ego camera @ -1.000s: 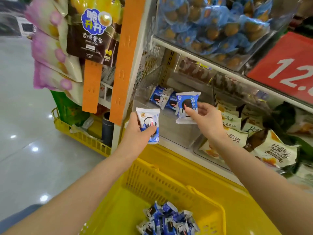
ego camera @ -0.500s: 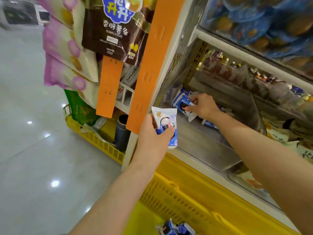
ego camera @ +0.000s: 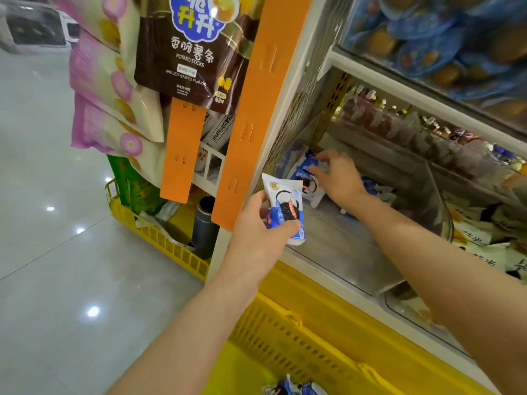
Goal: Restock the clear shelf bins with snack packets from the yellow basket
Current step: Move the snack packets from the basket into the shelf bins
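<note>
L hand (ego camera: 258,226) pinches cookie packet (ego camera: 285,205) upright, long axis vertical, most above thumb, at clear bin (ego camera: 356,249) front, R hand (ego camera: 340,179) inside bin on packets (ego camera: 303,173), grip unclear

held packet (ego camera: 285,208) upright | bin packets (ego camera: 304,178) rear-left | basket (ego camera: 288,334) below

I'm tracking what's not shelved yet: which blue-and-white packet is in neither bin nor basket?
The upright packet gripped by the left hand. The other packets lie in the clear bin near the right hand or in the yellow basket.
</note>
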A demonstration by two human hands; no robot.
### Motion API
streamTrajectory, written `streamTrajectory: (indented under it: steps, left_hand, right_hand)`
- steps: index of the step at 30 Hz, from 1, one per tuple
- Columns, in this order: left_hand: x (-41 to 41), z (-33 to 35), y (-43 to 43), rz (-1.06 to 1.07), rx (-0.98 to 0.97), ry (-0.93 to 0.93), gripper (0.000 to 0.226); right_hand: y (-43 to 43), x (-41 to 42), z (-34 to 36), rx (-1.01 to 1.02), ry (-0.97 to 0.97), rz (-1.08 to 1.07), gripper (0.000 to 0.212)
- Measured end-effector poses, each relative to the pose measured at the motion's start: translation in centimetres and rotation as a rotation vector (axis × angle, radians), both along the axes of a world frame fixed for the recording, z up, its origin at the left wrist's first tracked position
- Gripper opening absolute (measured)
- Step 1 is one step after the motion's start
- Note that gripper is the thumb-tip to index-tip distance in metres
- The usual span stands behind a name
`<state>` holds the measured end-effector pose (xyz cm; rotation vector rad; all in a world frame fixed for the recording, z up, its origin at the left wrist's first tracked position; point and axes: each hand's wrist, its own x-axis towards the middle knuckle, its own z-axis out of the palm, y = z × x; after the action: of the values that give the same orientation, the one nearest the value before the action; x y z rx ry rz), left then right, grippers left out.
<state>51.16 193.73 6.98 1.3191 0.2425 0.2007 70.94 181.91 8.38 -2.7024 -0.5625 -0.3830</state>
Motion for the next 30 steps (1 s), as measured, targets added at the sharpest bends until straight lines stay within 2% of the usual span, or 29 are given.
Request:
streamTrajectory:
  steps: [3,6,8,10,11,15,18,22,26,30]
  left_hand:
    - [-0.4,0.3,0.1,-0.012,-0.01,-0.028,0.046]
    - [-0.8,0.9,-0.2,-0.052,-0.038,-0.046,0.034]
    - [-1.0,1.1,-0.4,-0.104,0.005,-0.057,0.027]
    - [-1.4,1.3,-0.6,-0.191,0.055,-0.058,0.027]
    - [-1.6,1.4,-0.8,-0.243,0.098,-0.053,0.029]
    - [-2.1,1.9,-1.3,-0.339,0.225,-0.048,0.036]
    - [-2.2,2.1,-1.9,-0.261,0.194,-0.074,0.027]
    - [-2.3,2.2,-3.4,-0.185,0.33,-0.181,0.021]
    - [-2.1,2.3,-4.3,-0.148,0.443,-0.268,0.022]
    - [-0.7,2.1,-3.7,-0.082,0.744,-0.299,0.024]
  right_hand:
    - [-0.5,-4.3,1.7,0.282,-0.03,0.058,0.024]
    - [-1.5,-9.2,2.5,0.307,0.051,0.139,0.027]
    - [-2.4,-11.7,3.1,0.382,0.204,0.172,0.03]
    - [-3.3,-13.6,4.3,0.591,0.43,0.169,0.035]
    - [-3.9,-14.4,5.0,0.628,0.492,0.174,0.036]
    - [-6.3,-16.7,6.6,0.412,0.537,0.256,0.013]
    - [-7.7,-18.0,6.7,0.369,0.62,0.252,0.019]
    - [-8.6,-18.8,6.3,0.257,0.603,0.215,0.023]
    - [-8.5,-18.8,6.1,0.288,0.54,0.249,0.019]
    - [-8.6,-16.9,6.3,0.2,0.427,0.156,0.012]
